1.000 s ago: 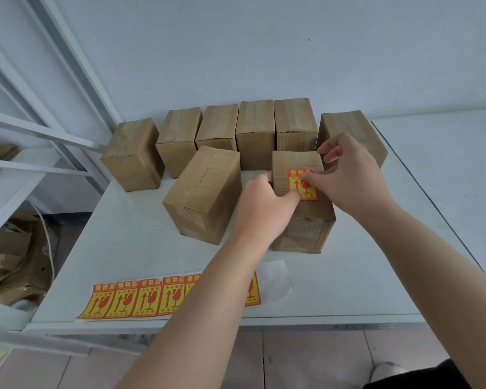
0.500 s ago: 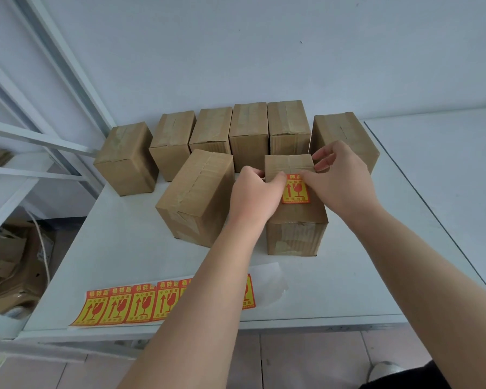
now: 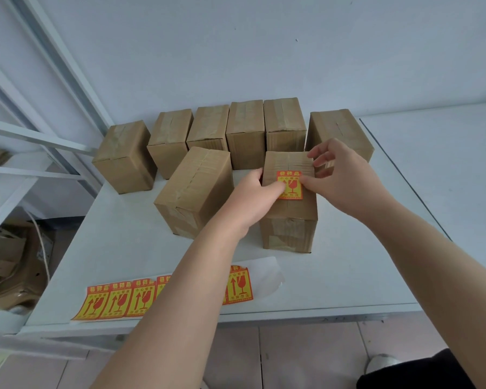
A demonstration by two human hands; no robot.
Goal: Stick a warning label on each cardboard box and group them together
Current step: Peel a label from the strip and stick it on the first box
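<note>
A cardboard box (image 3: 289, 220) stands near the middle of the white table (image 3: 348, 270), with a red-and-yellow warning label (image 3: 292, 192) lying on its top. My left hand (image 3: 250, 195) grips the box's top left edge, its thumb pressing the label's left side. The thumb of my right hand (image 3: 345, 181) presses the label's right edge while its fingers stay loose over the box's far right corner. A strip of warning labels (image 3: 115, 301) lies by the table's front edge, partly under my left forearm.
Another box (image 3: 191, 189) stands just left of the labelled one, with no label showing. Several more boxes (image 3: 244, 127) line the back by the wall. A metal shelf frame (image 3: 40, 136) and cardboard scraps (image 3: 9, 262) are on the left.
The label went from being laid down by my right hand to lying flat on the box top. Both thumbs slid from its upper edge onto its middle.
</note>
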